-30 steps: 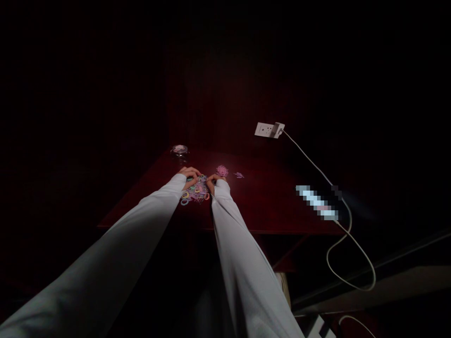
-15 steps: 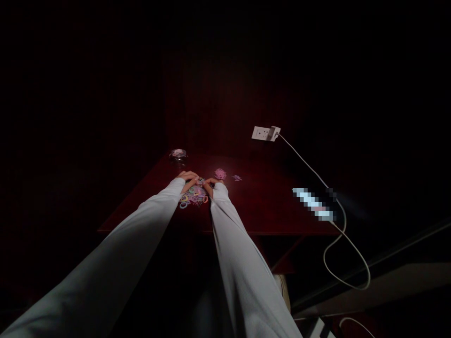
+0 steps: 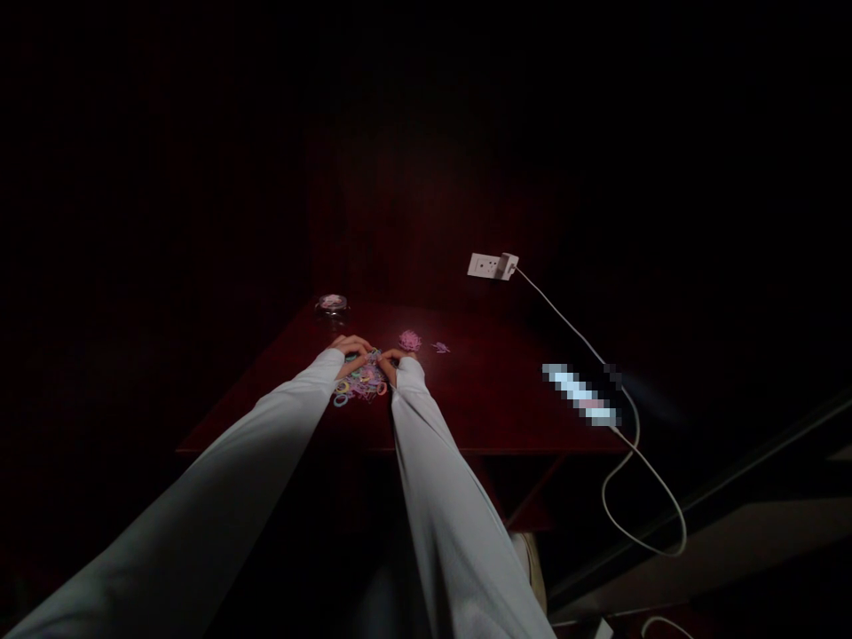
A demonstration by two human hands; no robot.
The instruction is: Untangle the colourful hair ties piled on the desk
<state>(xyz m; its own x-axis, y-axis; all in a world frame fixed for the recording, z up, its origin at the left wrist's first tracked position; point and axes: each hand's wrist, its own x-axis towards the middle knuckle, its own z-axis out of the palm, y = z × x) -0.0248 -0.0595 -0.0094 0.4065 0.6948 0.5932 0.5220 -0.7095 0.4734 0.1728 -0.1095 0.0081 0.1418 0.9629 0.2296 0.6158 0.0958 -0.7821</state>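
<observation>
A loose pile of small colourful hair ties [image 3: 363, 383] lies near the front of the dark red table. My left hand [image 3: 351, 347] is at the pile's far left side, fingers bent and thumb towards them, with hair ties at the fingertips. Facing it from the right, my right hand [image 3: 391, 359] has its fingers pinched at the same small bunch. Exactly which ties each hand grips is too small to make out. Just beyond my right hand sits a pink clump of hair ties [image 3: 410, 340], and a few purple ties [image 3: 440, 348] lie to its right.
At the table's back left stands a clear jar [image 3: 332, 306] with pale pink contents. A blurred bright phone-like object [image 3: 579, 395] lies at the right, with a white cable [image 3: 559, 307] running to a wall socket [image 3: 489, 265]. The table's front edge [image 3: 466, 451] runs below my forearms.
The whole view has shifted slightly, so the table appears lower and a little to the left. Both hands stay at the pile, with small finger movements.
</observation>
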